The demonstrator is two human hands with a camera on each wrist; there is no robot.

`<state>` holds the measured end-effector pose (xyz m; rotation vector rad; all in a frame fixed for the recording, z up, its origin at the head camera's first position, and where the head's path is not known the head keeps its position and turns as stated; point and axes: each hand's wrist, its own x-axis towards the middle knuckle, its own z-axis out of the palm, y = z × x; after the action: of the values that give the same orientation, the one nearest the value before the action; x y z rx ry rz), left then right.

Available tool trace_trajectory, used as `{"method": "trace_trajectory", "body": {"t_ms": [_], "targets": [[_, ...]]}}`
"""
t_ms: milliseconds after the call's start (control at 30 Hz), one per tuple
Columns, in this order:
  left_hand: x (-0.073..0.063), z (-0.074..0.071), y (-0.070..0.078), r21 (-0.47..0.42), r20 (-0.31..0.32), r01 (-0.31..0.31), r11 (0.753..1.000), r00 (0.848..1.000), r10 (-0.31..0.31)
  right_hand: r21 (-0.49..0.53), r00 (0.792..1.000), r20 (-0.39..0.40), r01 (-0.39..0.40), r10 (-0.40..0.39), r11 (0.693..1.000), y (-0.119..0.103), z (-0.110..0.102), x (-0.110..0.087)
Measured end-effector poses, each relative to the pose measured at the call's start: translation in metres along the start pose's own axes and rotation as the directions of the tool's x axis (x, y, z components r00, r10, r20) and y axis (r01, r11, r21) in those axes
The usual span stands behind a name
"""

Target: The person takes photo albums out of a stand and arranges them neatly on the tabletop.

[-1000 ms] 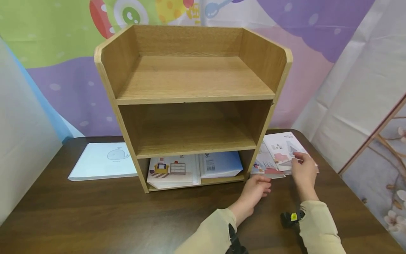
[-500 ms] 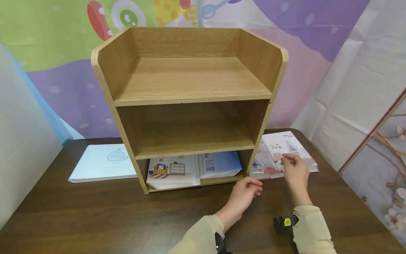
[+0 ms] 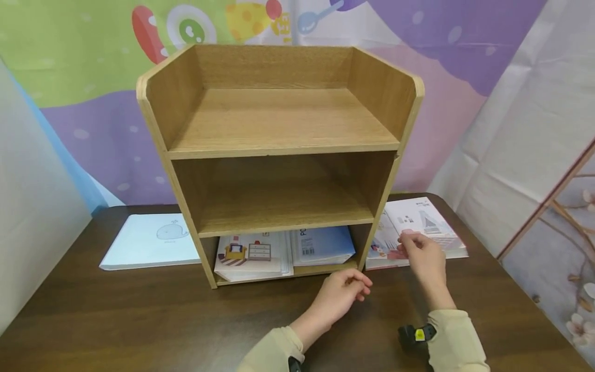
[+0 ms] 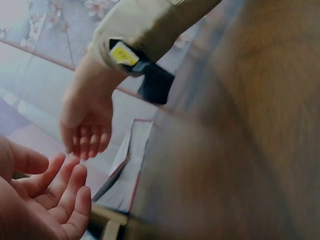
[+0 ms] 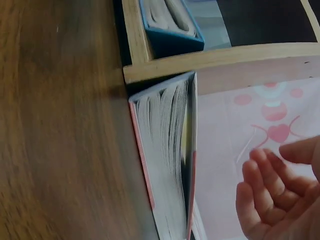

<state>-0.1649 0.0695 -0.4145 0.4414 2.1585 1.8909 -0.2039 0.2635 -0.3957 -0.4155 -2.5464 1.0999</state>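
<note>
My right hand [image 3: 425, 261] hovers at the front of a thick album [image 3: 420, 222] with a tent drawing on its pale cover, on the table right of the wooden shelf. Its fingers curl loosely, and in the right wrist view a gap separates them from the album's page edges [image 5: 162, 125]. Just before the shelf's lower right corner my left hand [image 3: 337, 297] hangs in the air, relaxed and holding nothing. The left wrist view has both my left hand [image 4: 45, 200] and my right hand [image 4: 92, 115], their fingertips close together from that angle.
The wooden shelf [image 3: 283, 150] stands mid-table. On its bottom level lie a white album with furniture drawings [image 3: 251, 258] and a blue folder [image 3: 321, 245]. A pale blue whale-printed album [image 3: 144, 243] lies left of the shelf. Printed cloth [image 3: 93, 139] hangs behind.
My right hand has shifted left across the front of the tent album. My left hand has drawn back left and toward me, away from that album.
</note>
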Motion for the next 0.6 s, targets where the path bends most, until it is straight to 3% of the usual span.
{"method": "trace_trajectory", "body": {"t_ms": [133,300,433,600], "targets": [[-0.007,-0.017,0.001,0.131,0.021,-0.039,0.991,0.999,0.037,0.026,0.987,0.157,0.022,-0.026,0.999,-0.001,-0.004,0.000],[-0.014,-0.033,0.004,0.199,0.026,-0.064,0.978,0.998,0.060,0.160,0.923,0.359,0.086,-0.139,0.983,-0.001,-0.006,0.001],[-0.017,-0.044,0.005,0.228,-0.007,-0.074,0.971,0.997,0.078,0.200,0.879,0.419,0.156,-0.228,0.967,-0.003,-0.005,0.000],[-0.019,-0.059,0.005,0.264,-0.065,-0.053,0.963,0.995,0.072,0.180,0.860,0.428,0.222,-0.279,0.958,-0.006,-0.005,-0.003]]}}
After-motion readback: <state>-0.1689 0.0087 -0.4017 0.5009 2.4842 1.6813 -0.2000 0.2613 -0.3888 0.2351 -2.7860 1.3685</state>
